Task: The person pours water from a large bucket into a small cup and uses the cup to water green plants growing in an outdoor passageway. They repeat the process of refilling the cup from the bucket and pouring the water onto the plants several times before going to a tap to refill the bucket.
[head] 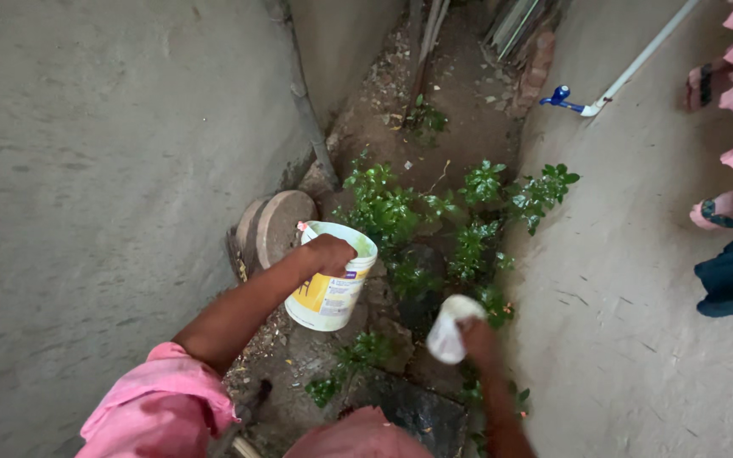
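Note:
My left hand [330,252] grips the rim of a white and yellow plastic bucket [329,291], held above the soil strip between two concrete surfaces. My right hand [477,335] holds a small white cup [450,329], tipped over the low green plants [434,222]. Both arms come from pink sleeves at the bottom of the view. The bucket's contents are hidden from me.
Round flat stones [271,227] lean against the left concrete wall [112,170]. A white pipe with a blue tap [563,97] runs along the right concrete slope. Another person's feet in sandals [717,211] and pink clothing stand at the right edge. Sticks lie at the top.

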